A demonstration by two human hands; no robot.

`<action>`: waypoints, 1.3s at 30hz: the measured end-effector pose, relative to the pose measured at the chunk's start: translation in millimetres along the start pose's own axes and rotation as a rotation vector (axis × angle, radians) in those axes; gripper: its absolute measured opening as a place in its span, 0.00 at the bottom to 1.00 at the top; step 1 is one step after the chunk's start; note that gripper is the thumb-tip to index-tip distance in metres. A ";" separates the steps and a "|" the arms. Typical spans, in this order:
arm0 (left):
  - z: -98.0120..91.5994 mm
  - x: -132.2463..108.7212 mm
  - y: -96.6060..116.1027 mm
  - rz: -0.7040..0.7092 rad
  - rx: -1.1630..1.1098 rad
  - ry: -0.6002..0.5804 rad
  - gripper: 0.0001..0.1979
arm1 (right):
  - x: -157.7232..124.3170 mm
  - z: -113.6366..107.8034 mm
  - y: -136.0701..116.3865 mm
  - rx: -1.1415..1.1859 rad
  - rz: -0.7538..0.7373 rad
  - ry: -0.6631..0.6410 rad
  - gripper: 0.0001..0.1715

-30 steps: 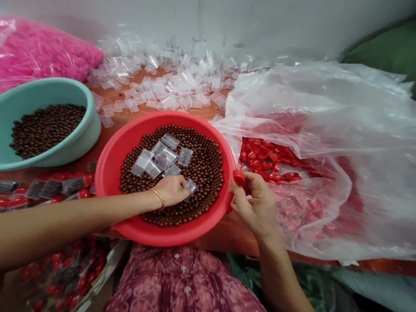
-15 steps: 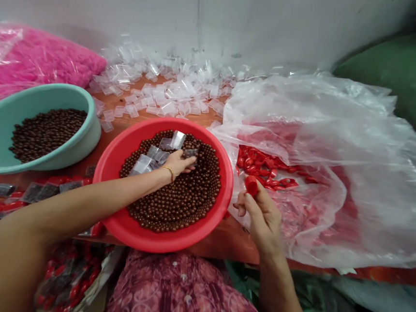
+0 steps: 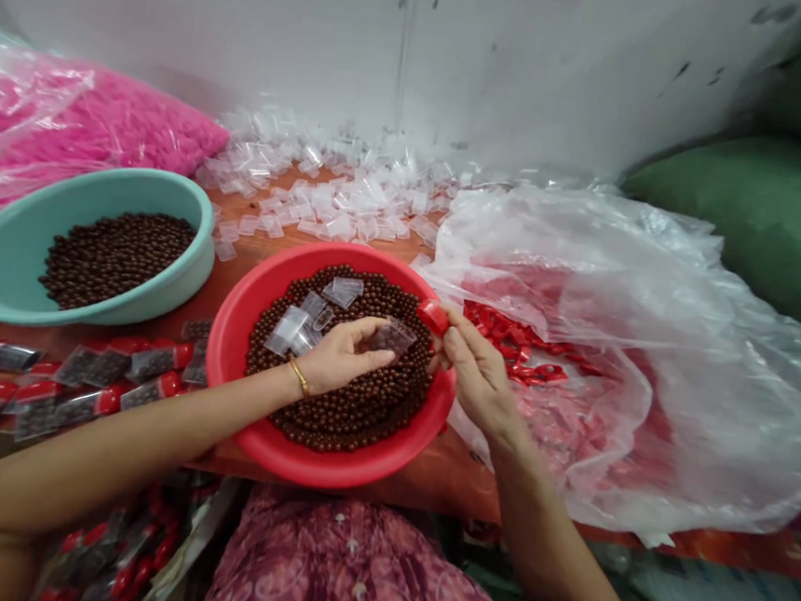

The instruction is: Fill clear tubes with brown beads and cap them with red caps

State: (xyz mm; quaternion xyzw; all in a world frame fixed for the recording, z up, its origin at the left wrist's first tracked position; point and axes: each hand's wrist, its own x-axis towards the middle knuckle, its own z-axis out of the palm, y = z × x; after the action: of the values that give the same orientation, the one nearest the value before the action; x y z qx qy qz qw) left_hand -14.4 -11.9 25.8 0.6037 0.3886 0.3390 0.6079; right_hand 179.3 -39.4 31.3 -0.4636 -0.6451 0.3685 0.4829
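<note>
Above the brown beads in a red basin, my left hand is closed on a small clear plastic container that looks dark with beads inside. My right hand pinches a red cap at the basin's right rim. The cap is close to the container's outer end but apart from it. Several clear containers lie on the beads, left of my left hand.
A teal basin with more brown beads stands at left. Filled, red-capped containers lie before it. Loose clear containers line the wall. At right an open plastic bag holds red caps; a pink-filled bag sits back left.
My left hand has come up off the beads with the container, whose dark contents now show. My right hand has moved left and up with the red cap, towards the container.
</note>
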 end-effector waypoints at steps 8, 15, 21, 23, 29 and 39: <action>6.1 -7.9 -1.0 0.049 -0.119 -0.100 0.21 | 7.8 20.2 -6.9 -0.247 -0.225 -0.051 0.20; 4.1 -11.8 -0.8 0.211 0.234 -0.002 0.12 | -0.1 20.7 -4.3 -0.427 -0.376 -0.078 0.22; 1.5 -15.9 6.2 0.222 0.417 -0.004 0.11 | -7.1 20.8 -2.7 -0.701 -0.588 -0.087 0.29; 1.8 -16.0 9.2 0.218 0.469 -0.022 0.11 | -9.8 18.9 -5.8 -0.797 -0.594 -0.072 0.30; 5.8 -17.0 19.0 0.125 0.594 -0.014 0.07 | -17.3 19.9 -15.1 -0.672 -0.539 -0.084 0.29; 3.7 -19.3 11.9 0.115 0.865 0.079 0.05 | -12.1 26.7 -21.1 -0.761 -0.693 -0.135 0.25</action>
State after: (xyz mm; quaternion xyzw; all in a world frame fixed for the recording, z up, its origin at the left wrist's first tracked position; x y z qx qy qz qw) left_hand -19.4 -30.1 38.7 0.8100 0.4837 0.2010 0.2638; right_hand 149.6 -58.0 40.4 -0.3408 -0.8787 -0.0445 0.3314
